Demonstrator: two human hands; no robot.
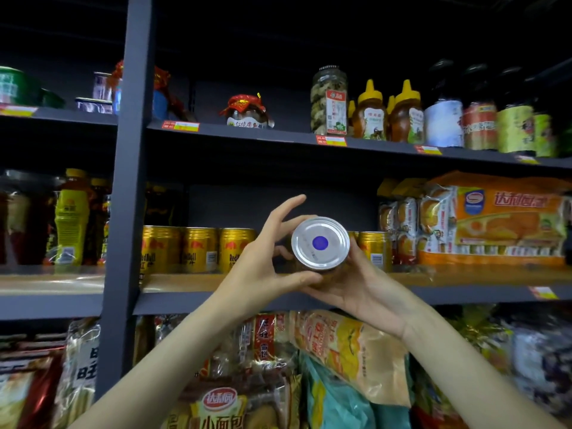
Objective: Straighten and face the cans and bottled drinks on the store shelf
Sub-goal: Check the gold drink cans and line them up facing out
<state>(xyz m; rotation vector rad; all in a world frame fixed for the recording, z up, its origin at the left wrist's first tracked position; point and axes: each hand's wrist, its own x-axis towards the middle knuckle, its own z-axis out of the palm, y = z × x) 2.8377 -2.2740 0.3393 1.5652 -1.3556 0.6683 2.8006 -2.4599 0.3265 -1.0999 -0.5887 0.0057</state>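
Most of the can [320, 243] is hidden behind its silver end, which faces the camera with a blue dot at centre; its long axis runs away toward the shelf [185, 281]. The left hand [263, 267] at nine o'clock and the right hand [359, 283] at five o'clock hold it with curled fingers, just before the row of gold cans [198, 249].

Dim aisle, dark upper corners, edges bowed, perhaps blurred lower packets [77, 366]

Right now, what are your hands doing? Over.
Both hands, left and right, grip one can, silver end facing camera. Held off the shelf. Gap in gold can row behind it, unblocked.
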